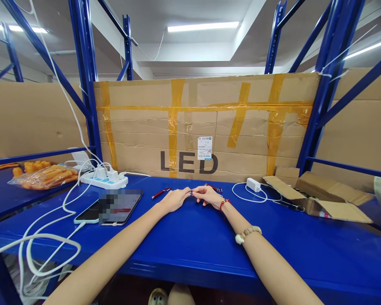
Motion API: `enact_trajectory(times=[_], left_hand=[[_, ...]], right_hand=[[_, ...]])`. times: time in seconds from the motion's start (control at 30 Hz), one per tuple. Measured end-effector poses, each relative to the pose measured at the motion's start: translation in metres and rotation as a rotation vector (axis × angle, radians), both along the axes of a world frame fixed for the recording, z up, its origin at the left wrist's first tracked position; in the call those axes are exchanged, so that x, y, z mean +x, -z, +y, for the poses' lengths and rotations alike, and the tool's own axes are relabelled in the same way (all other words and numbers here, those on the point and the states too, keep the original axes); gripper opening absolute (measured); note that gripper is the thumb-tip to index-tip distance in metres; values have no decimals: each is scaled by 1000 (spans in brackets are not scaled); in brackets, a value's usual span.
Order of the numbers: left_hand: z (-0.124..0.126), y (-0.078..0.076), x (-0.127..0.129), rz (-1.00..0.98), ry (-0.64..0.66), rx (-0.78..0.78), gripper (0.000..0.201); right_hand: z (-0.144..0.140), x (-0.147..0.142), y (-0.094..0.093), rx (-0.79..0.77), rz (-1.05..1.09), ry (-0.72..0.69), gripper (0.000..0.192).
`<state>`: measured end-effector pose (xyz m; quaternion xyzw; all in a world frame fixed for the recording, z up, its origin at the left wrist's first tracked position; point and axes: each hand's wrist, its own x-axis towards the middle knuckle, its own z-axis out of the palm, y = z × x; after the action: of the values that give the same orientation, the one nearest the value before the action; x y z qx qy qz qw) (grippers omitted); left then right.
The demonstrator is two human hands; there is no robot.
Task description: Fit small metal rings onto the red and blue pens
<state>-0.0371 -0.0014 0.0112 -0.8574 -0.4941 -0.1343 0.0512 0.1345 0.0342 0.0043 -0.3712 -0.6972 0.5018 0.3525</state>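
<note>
on the blue shelf, both hands fingertip to fingertip: left hand, right hand

Both my bare forearms stretch forward from the bottom of the frame and converge at its centre. My left hand lies palm down, fingers curled, its fingertips meeting those of my right hand just right of centre. Both sets of fingertips pinch together at one point. My right wrist bends slightly inward.

Head-worn view, forward-down, close over bench
</note>
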Motion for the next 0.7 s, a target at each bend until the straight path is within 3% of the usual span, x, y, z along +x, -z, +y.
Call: enact_trajectory(times=[0.37,0.7], left_hand=[[3,1,-3,-48,44,0,29],[8,7,-5,-218,138,-38,26]], right_hand=[[1,-1,3,86,6,51,25],[2,-3,2,116,-7,71,32]])
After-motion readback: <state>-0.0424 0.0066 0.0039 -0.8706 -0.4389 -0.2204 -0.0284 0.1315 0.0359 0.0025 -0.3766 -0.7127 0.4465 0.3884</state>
